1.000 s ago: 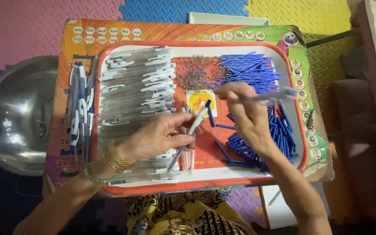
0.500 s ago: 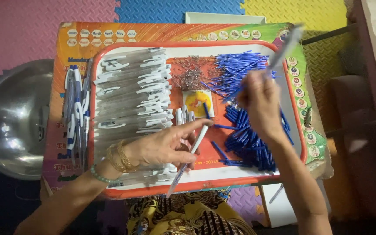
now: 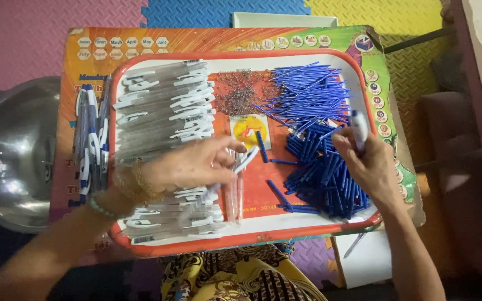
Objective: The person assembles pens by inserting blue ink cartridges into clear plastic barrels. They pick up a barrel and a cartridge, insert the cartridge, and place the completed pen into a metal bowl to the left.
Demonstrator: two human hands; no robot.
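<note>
Assembling pens: left hand [image 3: 196,165] fingers pinch a clear barrel [image 3: 245,161] over the tray [image 3: 235,239]; right hand [image 3: 366,161] fingers clamp a pen [image 3: 358,127], needing seating.

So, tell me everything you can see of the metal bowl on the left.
The metal bowl is a wide, round basin of shiny silver metal, probably steel, with a thin rolled rim. It sits upright on the dark foam floor mat, at the left edge of the colourful board that carries the red tray. The board covers its right side. Its inside mirrors blurred light and dark patches; no contents can be made out. Neither hand touches it.
</note>
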